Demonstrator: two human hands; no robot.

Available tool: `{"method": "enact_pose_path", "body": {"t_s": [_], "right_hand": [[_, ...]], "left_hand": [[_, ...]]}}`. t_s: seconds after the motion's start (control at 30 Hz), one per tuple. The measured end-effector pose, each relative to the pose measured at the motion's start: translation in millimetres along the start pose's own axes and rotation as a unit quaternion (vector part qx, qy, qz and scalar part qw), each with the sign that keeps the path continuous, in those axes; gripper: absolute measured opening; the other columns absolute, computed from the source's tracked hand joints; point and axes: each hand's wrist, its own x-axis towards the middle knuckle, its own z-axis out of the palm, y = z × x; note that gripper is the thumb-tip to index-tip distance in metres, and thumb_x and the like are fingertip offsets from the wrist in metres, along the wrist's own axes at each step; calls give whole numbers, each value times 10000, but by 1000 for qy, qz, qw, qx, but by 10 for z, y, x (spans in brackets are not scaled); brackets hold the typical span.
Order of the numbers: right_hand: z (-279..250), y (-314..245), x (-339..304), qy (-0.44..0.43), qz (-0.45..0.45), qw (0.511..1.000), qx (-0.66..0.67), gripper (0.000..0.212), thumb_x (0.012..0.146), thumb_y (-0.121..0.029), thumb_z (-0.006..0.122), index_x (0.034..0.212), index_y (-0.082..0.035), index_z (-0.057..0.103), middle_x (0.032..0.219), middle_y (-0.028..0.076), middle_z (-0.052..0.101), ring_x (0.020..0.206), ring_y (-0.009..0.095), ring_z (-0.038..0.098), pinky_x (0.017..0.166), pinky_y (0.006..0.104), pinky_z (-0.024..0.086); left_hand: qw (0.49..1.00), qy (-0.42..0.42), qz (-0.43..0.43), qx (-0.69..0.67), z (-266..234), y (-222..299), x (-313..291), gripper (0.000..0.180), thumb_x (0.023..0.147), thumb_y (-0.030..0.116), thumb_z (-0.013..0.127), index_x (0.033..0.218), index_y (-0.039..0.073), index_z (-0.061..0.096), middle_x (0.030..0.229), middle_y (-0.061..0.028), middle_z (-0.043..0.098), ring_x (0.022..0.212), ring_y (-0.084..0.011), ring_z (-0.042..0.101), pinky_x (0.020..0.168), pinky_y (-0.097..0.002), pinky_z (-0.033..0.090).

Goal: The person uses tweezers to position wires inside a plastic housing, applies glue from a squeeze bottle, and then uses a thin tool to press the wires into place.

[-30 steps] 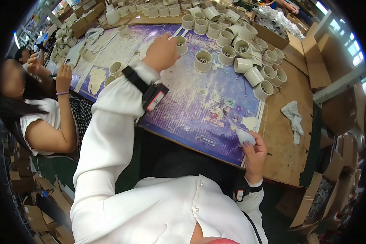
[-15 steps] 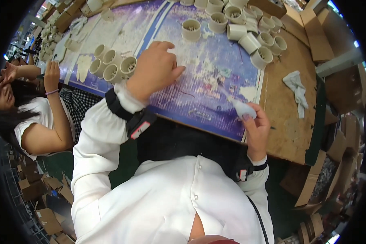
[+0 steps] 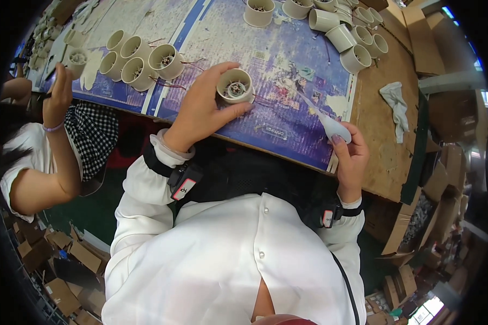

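Observation:
My left hand (image 3: 201, 111) is curved round a cream cylindrical cup (image 3: 234, 75), with its thumb at the near side and fingers at the far side. The cup stands open end up on the table; a round metal part with wire ends shows inside it, and a thin red wire lies beside it. In my right hand (image 3: 353, 157), near the table's front right edge, is a pale translucent squeeze bottle (image 3: 335, 129). Its long thin nozzle points away and to the left, toward the table's middle, apart from the cup.
Several similar cups (image 3: 137, 74) with trailing wires stand to the left. More cups (image 3: 355, 58) are gathered at the far right, some lying on their sides. A white cloth (image 3: 396, 108) lies on the bare wood. At the left, another person's hand (image 3: 57, 100) is raised beside the table.
The cup now shows within my left hand, where only the back of the hand was visible before. My right hand keeps the squeeze bottle in nearly the same place. The whole view has shifted slightly.

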Motion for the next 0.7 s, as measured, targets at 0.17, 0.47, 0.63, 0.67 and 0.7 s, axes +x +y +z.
{"method": "enact_pose_path", "body": {"t_s": [0.17,0.47,0.63,0.67,0.7], "right_hand": [[-52,10,-15,-41,11,999,-26,290,947,-38,691,1219,21,609,1089,35,645,978,99,597,845,235,492],[54,-36,14,-65,22,995,-70,277,951,-24,677,1215,19,609,1090,34,640,987,96,596,858,224,485],[97,-64,32,-67,27,995,-73,280,947,-34,680,1215,11,614,1069,20,643,961,90,589,847,228,474],[99,-65,33,-70,30,995,-69,281,947,-31,680,1217,10,614,1072,19,642,964,91,589,848,228,474],[101,-63,32,-70,30,995,-70,281,947,-31,680,1217,10,614,1072,19,642,964,91,589,848,228,474]], "left_hand": [[993,5,-47,-104,-17,-45,-3,677,840,132,806,1409,34,453,1321,-126,628,1177,-194,605,1019,-335,465],[995,2,-32,-96,-2,-86,-8,694,841,121,802,1417,26,426,1315,-127,635,1193,-202,604,1035,-336,460],[996,1,-24,-87,6,-80,-17,702,836,129,810,1417,32,427,1313,-124,633,1199,-200,599,1036,-337,459],[996,-1,-23,-81,7,-77,-20,704,836,131,812,1417,33,427,1312,-123,632,1200,-200,598,1036,-337,459],[997,-2,-23,-75,8,-76,-21,705,835,132,813,1417,34,428,1311,-122,631,1201,-199,597,1037,-337,459]]}}
